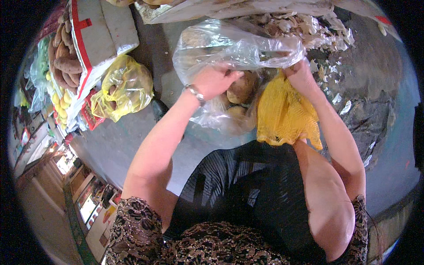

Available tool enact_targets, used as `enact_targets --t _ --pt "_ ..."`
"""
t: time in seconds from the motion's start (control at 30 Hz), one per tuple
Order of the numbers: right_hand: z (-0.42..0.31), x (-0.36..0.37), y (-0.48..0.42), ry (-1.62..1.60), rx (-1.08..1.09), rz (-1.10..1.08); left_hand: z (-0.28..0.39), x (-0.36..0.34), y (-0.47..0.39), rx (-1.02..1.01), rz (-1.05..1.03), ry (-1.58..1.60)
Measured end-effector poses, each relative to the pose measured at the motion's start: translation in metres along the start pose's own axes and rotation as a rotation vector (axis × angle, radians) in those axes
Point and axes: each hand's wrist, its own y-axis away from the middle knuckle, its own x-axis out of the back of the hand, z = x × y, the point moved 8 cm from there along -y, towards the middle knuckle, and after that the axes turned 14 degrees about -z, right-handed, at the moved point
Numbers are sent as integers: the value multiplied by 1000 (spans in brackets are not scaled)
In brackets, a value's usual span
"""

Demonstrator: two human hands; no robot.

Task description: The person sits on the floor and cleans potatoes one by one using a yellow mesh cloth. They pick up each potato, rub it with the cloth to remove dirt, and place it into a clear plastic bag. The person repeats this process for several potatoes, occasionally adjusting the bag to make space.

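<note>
A large clear plastic bag (212,41) lies before me with its mouth spread. Inside it are several round brown tubers (242,88), possibly potatoes, partly veiled by the film. My left hand (217,82), with a metal bracelet at the wrist, grips the near left part of the mouth; the film covers some of its fingertips. At the right end of the mouth, my right hand (300,75) is closed on the gathered plastic. A yellow mesh sack (286,112) hangs just below that hand, against my knee; whether the fingers also hold it is hidden.
To the left, a yellow plastic bag (129,86) sits on the floor beside a white foam box (107,28) with red tape. Sweet potatoes (68,64) and yellow fruit (61,107) lie farther left. Dry papery peels (311,31) are heaped at upper right, with scraps scattered below.
</note>
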Motion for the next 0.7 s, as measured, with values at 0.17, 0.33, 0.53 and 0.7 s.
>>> enact_targets --t 0.17,0.33,0.53,0.7 --pt "-37 52 15 354 174 330 31 -24 -39 -71 180 -367" --pt "-30 18 24 598 159 175 42 -40 -37 -131 131 -753" --pt "-63 -14 36 398 273 133 12 -68 -43 -265 320 -751" --pt "-39 -17 33 249 106 37 14 -64 -49 -101 -222 -671"
